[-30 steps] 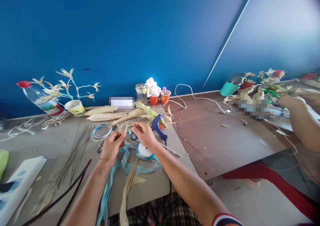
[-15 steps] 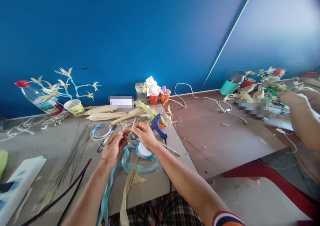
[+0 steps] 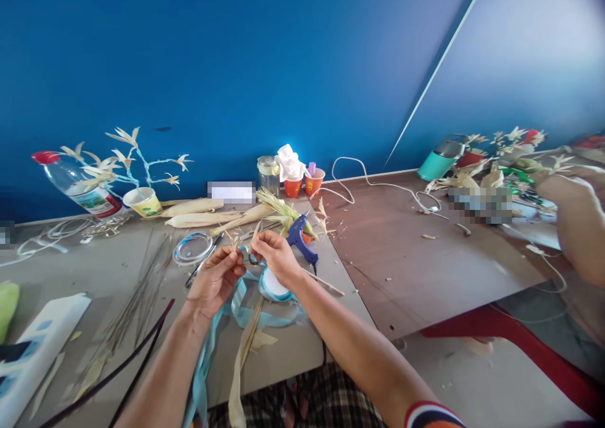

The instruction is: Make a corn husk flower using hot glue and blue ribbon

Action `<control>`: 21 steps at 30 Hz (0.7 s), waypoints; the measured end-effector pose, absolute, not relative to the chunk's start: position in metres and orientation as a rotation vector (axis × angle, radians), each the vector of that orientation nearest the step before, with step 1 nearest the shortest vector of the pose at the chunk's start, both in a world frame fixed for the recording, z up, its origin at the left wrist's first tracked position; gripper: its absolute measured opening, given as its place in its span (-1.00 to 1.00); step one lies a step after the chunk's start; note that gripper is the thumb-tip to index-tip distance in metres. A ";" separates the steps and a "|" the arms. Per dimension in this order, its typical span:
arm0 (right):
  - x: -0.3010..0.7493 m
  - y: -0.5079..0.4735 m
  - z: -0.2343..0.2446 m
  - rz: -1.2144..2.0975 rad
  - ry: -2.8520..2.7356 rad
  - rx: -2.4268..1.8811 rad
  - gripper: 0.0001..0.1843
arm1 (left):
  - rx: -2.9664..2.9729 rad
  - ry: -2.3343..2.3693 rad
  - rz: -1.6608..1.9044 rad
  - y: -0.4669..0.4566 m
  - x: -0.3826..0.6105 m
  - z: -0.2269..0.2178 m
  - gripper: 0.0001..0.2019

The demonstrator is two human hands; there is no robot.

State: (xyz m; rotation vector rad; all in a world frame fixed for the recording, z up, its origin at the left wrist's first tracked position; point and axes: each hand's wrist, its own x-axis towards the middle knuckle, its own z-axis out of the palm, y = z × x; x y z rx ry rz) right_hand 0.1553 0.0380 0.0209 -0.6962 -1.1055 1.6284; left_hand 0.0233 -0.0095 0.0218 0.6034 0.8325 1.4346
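My left hand and my right hand meet over the grey table, both pinched on a small pale corn-husk piece held between their fingertips. Just below them lies a roll of light blue ribbon, and its loose end trails down past my left wrist. A blue glue gun rests right beside my right hand. Long dry husk strips hang over the table's near edge.
Corn cobs in husk, a yellow cup with a husk-flower branch, a plastic bottle, thin wires, a wire coil, orange cups. Another person's arm works at the right over a brown table.
My hands stay close together on the husk piece, shifting slightly as the fingers work it. The other person's arm at the right has moved a little.
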 end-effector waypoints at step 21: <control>0.160 0.039 0.020 1.818 -0.976 -0.625 -0.80 | 0.654 0.578 1.127 -0.024 0.003 0.038 -0.87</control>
